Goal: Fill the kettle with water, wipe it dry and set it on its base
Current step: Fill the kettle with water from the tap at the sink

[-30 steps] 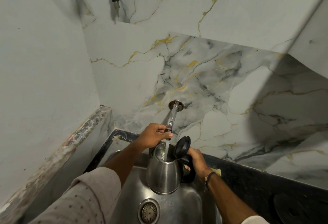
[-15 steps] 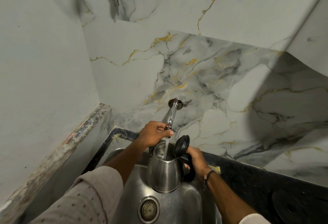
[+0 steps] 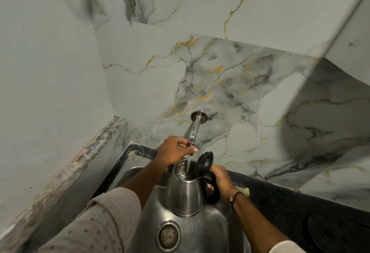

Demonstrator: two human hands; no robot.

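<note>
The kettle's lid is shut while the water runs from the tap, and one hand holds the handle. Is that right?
Not quite. The head view shows the kettle with its black lid flipped open, and water from the tap pours straight in. The right hand does hold the handle.

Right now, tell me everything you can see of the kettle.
The kettle is a brushed-steel jug, wider at its foot, with a black handle and a black hinged lid flipped open and standing up. It is held roughly upright over the steel sink, above the drain, its mouth under the wall tap. A thin stream of water runs into it. The right hand grips the handle; the left hand is on the tap, not the kettle.
</note>
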